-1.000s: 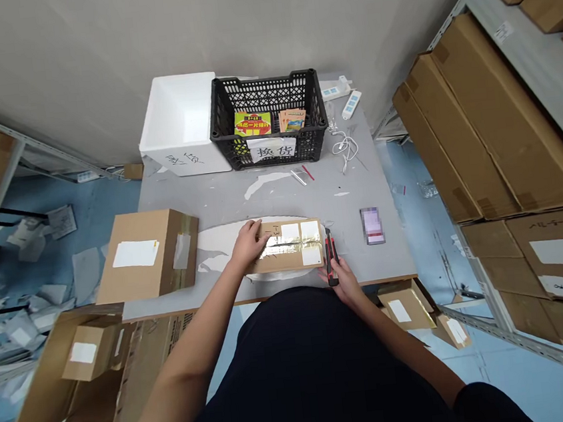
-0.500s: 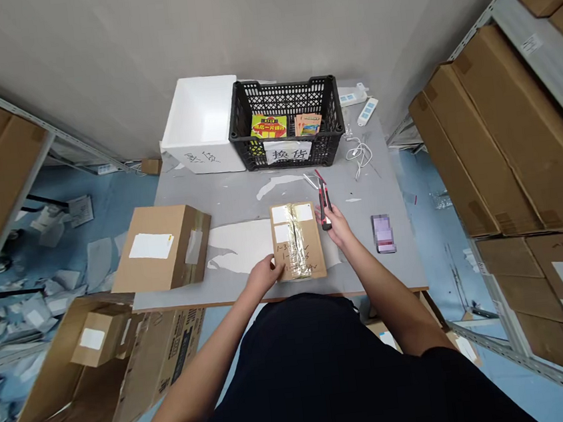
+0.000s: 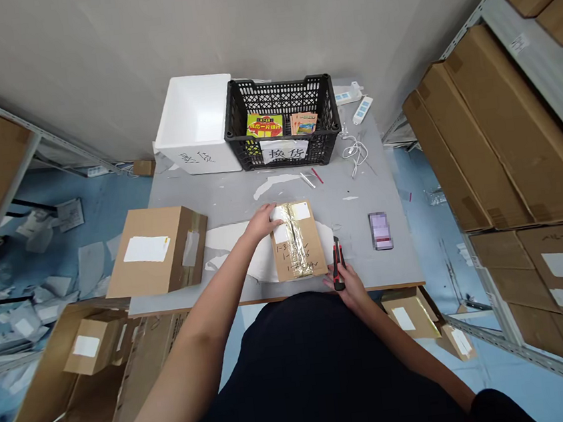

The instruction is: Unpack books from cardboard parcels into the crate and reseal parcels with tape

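On the grey counter [image 3: 269,192]: taped cardboard parcel [image 3: 300,263] under left hand [image 3: 262,221], utility knife [image 3: 336,269] in right hand [image 3: 344,283]

Near the front of the counter, parcel lying flat on a ragged white patch [image 3: 228,237], its long sides running away from the body. Clear tape down its length, white labels at the far end, handwritten lines toward the near end. Left hand resting over the far left corner, fingers laid on top, not gripping. Right hand closed around the red-and-black knife, just beside the parcel's near right corner and close to the counter's edge, blade end pointing away. Hands apart, parcel between them.

Farther along the counter, black plastic crate [image 3: 275,81] with a paper sign on its front and colourful printed cards inside, white foam box [image 3: 193,113] right beside it. Behind and to the right, white power strip [image 3: 362,110] and coiled white cable [image 3: 356,153]. Right of the knife, a blurred flat rectangular object [image 3: 381,231]. Left of the parcel, closed cardboard box [image 3: 158,254] with a white label. Below, open carton [image 3: 54,396] at left, stacked cartons [image 3: 505,134] on metal shelving at right.
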Demonstrator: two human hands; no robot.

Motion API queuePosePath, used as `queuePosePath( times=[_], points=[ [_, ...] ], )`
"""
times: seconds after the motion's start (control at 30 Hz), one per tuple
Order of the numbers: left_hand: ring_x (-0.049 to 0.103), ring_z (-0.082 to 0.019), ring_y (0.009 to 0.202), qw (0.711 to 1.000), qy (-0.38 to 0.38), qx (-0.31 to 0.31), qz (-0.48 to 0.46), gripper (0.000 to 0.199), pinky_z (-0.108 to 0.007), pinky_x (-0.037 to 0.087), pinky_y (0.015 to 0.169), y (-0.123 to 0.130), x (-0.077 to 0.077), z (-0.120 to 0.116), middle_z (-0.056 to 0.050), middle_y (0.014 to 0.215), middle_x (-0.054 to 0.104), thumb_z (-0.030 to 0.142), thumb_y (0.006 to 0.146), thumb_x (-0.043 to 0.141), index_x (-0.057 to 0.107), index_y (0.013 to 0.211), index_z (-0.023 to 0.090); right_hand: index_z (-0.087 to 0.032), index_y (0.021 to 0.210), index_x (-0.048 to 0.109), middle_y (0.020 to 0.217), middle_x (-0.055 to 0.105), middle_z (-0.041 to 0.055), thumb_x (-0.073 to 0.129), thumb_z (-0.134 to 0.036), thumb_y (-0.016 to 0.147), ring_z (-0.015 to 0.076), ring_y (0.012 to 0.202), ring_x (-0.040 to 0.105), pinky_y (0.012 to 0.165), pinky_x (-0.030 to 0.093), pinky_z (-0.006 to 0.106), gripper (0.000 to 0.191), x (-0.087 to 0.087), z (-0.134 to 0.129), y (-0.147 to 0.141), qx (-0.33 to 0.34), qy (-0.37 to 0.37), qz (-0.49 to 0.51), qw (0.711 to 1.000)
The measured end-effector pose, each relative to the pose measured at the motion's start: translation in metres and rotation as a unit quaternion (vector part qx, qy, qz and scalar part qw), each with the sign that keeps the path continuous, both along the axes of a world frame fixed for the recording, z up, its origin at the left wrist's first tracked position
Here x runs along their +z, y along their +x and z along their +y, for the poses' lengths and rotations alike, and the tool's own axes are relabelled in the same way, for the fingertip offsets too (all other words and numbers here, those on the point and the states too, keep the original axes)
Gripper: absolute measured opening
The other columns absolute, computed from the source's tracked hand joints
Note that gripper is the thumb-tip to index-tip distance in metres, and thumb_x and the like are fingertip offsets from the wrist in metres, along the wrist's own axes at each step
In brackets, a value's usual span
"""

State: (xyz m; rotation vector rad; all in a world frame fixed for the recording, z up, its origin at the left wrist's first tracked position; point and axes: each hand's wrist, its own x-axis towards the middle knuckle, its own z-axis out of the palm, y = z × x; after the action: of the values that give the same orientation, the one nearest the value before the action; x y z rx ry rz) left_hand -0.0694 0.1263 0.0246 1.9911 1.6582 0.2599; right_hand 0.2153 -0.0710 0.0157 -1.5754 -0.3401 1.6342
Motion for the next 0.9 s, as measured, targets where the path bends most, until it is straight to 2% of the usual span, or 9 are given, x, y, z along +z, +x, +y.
queuePosePath(
  times=[0.13, 0.27, 0.37, 0.47, 0.57, 0.63, 0.7, 0.8, 0.9],
  points=[
    [0.055, -0.031, 0.12, 0.998, 0.0, 0.055, 0.038, 0.067, -0.037, 0.046, 0.095, 0.002, 0.005, -0.017, -0.015, 0.131, 0.056, 0.048, 0.083, 0.062, 0.048, 0.14, 0.017, -0.027, 0.107, 0.053, 0.1, 0.068, 0.0052, 0.067, -0.06, 0.074, 0.0197, 0.083, 0.066, 0.063, 0.055, 0.031, 0.05, 0.0, 0.019, -0.012, -0.03, 0.056, -0.03, 0.998],
    [0.062, -0.031, 0.104, 0.983, -0.048, 0.129, 0.119, 0.06, -0.037, 0.049, 0.082, -0.004, 0.016, -0.073, -0.016, 0.117, 0.06, 0.056, 0.086, 0.053, 0.051, 0.133, 0.019, -0.024, 0.106, 0.056, 0.1, 0.066, 0.0023, 0.064, -0.055, 0.078, 0.0153, 0.087, 0.063, 0.072, 0.051, 0.027, 0.042, 0.002, 0.06, 0.0, -0.059, 0.15, -0.106, 0.981],
    [0.064, -0.031, 0.1, 0.976, -0.102, 0.139, 0.131, 0.059, -0.036, 0.048, 0.077, -0.004, 0.018, -0.12, -0.016, 0.114, 0.063, 0.06, 0.089, 0.046, 0.05, 0.131, 0.019, -0.023, 0.105, 0.058, 0.095, 0.066, 0.0017, 0.061, -0.051, 0.081, 0.0148, 0.085, 0.061, 0.073, 0.05, 0.026, 0.037, 0.008, 0.098, 0.013, -0.005, 0.207, -0.121, 0.971],
    [0.063, -0.032, 0.104, 0.974, -0.115, 0.157, 0.116, 0.073, -0.037, 0.049, 0.076, 0.002, 0.016, -0.151, -0.017, 0.122, 0.062, 0.06, 0.089, 0.046, 0.031, 0.146, 0.017, -0.022, 0.103, 0.059, 0.089, 0.066, 0.0019, 0.062, -0.051, 0.08, 0.0159, 0.083, 0.062, 0.072, 0.05, 0.027, 0.036, 0.015, 0.126, 0.02, 0.057, 0.229, -0.101, 0.966],
    [0.055, -0.035, 0.119, 0.98, -0.037, 0.158, 0.119, 0.084, -0.041, 0.049, 0.085, 0.007, 0.016, -0.156, -0.022, 0.134, 0.053, 0.059, 0.089, 0.048, 0.017, 0.152, 0.012, -0.022, 0.104, 0.058, 0.089, 0.067, 0.0029, 0.062, -0.053, 0.08, 0.0168, 0.083, 0.063, 0.07, 0.052, 0.029, 0.039, 0.019, 0.133, 0.026, 0.073, 0.228, -0.081, 0.967],
    [0.045, -0.037, 0.131, 0.984, 0.038, 0.127, 0.12, 0.086, -0.044, 0.045, 0.097, 0.009, 0.017, -0.149, -0.025, 0.145, 0.043, 0.057, 0.089, 0.051, 0.019, 0.152, 0.01, -0.022, 0.105, 0.057, 0.091, 0.066, 0.0035, 0.063, -0.053, 0.079, 0.0163, 0.079, 0.063, 0.067, 0.052, 0.029, 0.041, 0.017, 0.123, 0.033, 0.065, 0.219, -0.068, 0.971],
    [0.035, -0.038, 0.139, 0.988, 0.087, 0.055, 0.116, 0.083, -0.047, 0.037, 0.107, 0.01, 0.016, -0.139, -0.025, 0.151, 0.034, 0.054, 0.087, 0.057, 0.025, 0.151, 0.01, -0.021, 0.106, 0.056, 0.091, 0.066, 0.0029, 0.065, -0.054, 0.078, 0.0142, 0.07, 0.062, 0.059, 0.051, 0.026, 0.044, 0.013, 0.106, 0.042, 0.056, 0.197, -0.078, 0.976],
    [0.028, -0.036, 0.144, 0.985, 0.099, -0.094, 0.107, 0.078, -0.051, 0.029, 0.114, 0.014, 0.012, -0.126, -0.02, 0.155, 0.032, 0.052, 0.085, 0.062, 0.034, 0.148, 0.017, -0.02, 0.111, 0.055, 0.084, 0.064, 0.0009, 0.066, -0.056, 0.077, 0.0103, 0.055, 0.056, 0.044, 0.043, 0.021, 0.051, 0.001, 0.074, 0.057, 0.067, 0.156, -0.109, 0.979],
    [0.024, -0.035, 0.146, 0.97, 0.103, -0.186, 0.113, 0.078, -0.053, 0.022, 0.117, 0.023, 0.006, -0.121, -0.016, 0.156, 0.033, 0.055, 0.084, 0.061, 0.034, 0.149, 0.02, -0.019, 0.125, 0.053, 0.081, 0.063, 0.0003, 0.064, -0.056, 0.078, 0.0089, 0.048, 0.052, 0.038, 0.038, 0.02, 0.062, -0.01, 0.047, 0.067, 0.1, 0.131, -0.112, 0.98]
  ],
)
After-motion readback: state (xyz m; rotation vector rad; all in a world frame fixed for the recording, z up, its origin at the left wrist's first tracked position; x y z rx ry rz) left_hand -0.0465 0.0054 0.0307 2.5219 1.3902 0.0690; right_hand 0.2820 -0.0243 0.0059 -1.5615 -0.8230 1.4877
